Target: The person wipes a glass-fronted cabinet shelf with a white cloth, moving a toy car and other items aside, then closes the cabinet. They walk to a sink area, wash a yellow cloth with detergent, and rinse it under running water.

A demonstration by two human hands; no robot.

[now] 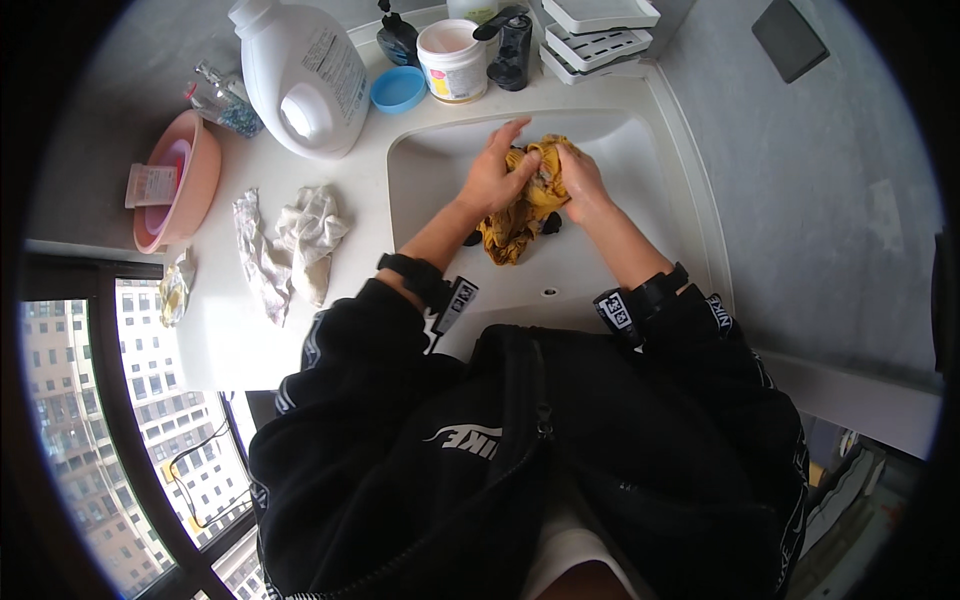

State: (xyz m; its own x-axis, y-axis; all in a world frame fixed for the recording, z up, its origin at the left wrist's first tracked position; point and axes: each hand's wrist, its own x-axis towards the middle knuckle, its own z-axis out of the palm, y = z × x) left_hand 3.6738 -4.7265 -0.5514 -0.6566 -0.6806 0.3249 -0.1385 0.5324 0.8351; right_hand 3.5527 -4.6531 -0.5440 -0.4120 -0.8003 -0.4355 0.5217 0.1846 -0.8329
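Note:
A bunched mustard-yellow cloth (546,184) is held between my two hands over a white sink basin (637,172). My left hand (496,171) presses its thumb onto the cloth from the left, with its fingers raised. On the right side, my right hand (583,180) grips the cloth. Its lower folds hang towards the basin floor, where small dark pieces show at its edges; what they belong to is unclear. A small round drain or overflow hole (550,292) lies on the near side of the basin.
Crumpled white cloths (309,240) lie on the counter left of the sink. Behind them stand a large white detergent jug (304,82), a blue lid (398,89), a white tub (452,64) and a dark pump bottle (397,36). Stacked soap trays (598,45) and a pink basin (196,176) flank these.

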